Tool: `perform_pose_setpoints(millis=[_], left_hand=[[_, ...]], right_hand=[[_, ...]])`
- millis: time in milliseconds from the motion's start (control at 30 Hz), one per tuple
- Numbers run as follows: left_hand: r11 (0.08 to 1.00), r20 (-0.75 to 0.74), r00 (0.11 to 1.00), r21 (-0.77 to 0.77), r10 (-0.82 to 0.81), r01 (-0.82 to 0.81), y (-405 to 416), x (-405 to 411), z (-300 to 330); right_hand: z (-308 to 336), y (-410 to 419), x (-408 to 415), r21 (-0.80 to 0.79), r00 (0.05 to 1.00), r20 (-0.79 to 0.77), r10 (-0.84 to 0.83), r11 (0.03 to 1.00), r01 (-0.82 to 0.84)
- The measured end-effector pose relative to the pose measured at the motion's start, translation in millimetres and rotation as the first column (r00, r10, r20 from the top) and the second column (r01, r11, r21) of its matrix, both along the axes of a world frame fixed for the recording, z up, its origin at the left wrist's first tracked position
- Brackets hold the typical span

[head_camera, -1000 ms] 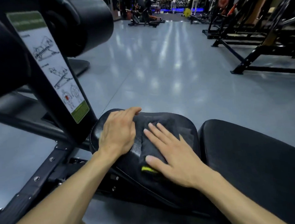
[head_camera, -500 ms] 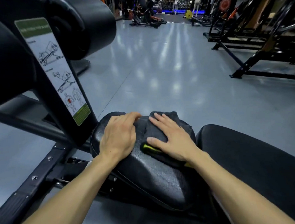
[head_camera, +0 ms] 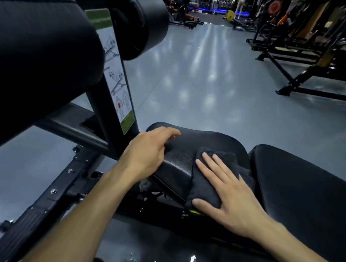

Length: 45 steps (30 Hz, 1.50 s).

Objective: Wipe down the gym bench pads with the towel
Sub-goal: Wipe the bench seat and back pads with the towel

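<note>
A small black seat pad [head_camera: 212,143] lies in the middle of the view, with a larger black back pad [head_camera: 301,184] to its right. A dark folded towel [head_camera: 206,188] with a yellow-green tag drapes over the seat pad's near right edge. My right hand [head_camera: 230,189] lies flat on the towel with fingers straight and spread, pressing it against the pad. My left hand [head_camera: 147,151] rests on the seat pad's left edge, fingers loosely bent over the rim.
A black upright post with an instruction sticker [head_camera: 116,78] rises just left of the seat. Thick black roller pads [head_camera: 143,19] hang above at the left. The bench's metal frame [head_camera: 52,191] runs down left. Weight racks [head_camera: 307,51] stand at the right across the grey floor [head_camera: 195,80].
My right hand has slid the towel from the far end of the seat pad back to its near right edge. My left hand stayed on the pad's left edge. The camera moved closer.
</note>
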<state>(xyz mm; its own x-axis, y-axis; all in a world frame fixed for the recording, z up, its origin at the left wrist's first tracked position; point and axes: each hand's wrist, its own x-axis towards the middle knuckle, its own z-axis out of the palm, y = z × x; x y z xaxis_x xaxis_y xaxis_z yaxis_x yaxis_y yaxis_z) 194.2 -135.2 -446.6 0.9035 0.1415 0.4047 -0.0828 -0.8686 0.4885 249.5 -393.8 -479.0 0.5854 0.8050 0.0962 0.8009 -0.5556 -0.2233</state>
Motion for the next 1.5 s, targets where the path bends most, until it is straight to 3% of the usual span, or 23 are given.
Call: perform_pose_setpoints(millis=[100,200,267,400,600,733,933,1033,1167,1300,1400,1500], left_hand=[[0.989,0.001,0.997,-0.123,0.082,-0.081,17,-15,4],[0.983,0.038,0.994,-0.157,0.106,-0.099,30,-26,8],[0.980,0.075,0.988,-0.159,0.134,-0.120,39,-30,11],[0.973,0.149,0.974,-0.179,0.170,-0.143,52,-27,16],[0.971,0.220,0.962,-0.210,0.163,-0.116,61,-19,17],[0.965,0.243,0.953,-0.231,0.179,-0.122,63,-25,24],[0.926,0.308,0.914,-0.346,0.263,-0.150,64,-52,31],[0.903,0.336,0.888,-0.394,0.315,-0.171,68,-65,33],[0.875,0.329,0.872,-0.443,0.362,-0.196,74,-74,33],[0.884,0.309,0.884,-0.422,0.351,-0.204,75,-78,34],[0.894,0.294,0.893,-0.396,0.340,-0.210,75,-78,34],[0.890,0.258,0.901,-0.392,0.349,-0.233,71,-75,36]], right_hand=[[7,30,45,0.084,0.992,-0.094,-0.081,0.992,0.089],[21,81,93,0.067,0.949,-0.169,-0.265,0.958,0.280],[30,124,100,0.060,0.939,-0.163,-0.302,0.947,0.315],[30,178,63,0.072,0.990,-0.051,-0.135,0.988,0.139],[8,106,-17,0.044,0.973,0.172,0.154,0.986,-0.163],[9,111,-11,0.008,0.973,0.170,0.156,0.987,-0.159],[44,202,43,0.063,0.996,-0.031,0.079,0.995,-0.077],[57,234,66,-0.050,0.995,-0.084,0.044,0.998,-0.049],[59,244,61,-0.191,0.997,0.022,0.077,0.979,-0.071],[57,239,19,-0.295,0.956,0.185,0.228,0.941,-0.167],[49,227,-6,-0.270,0.915,0.272,0.297,0.937,-0.223],[34,211,-24,-0.140,0.876,0.313,0.368,0.930,-0.341]])
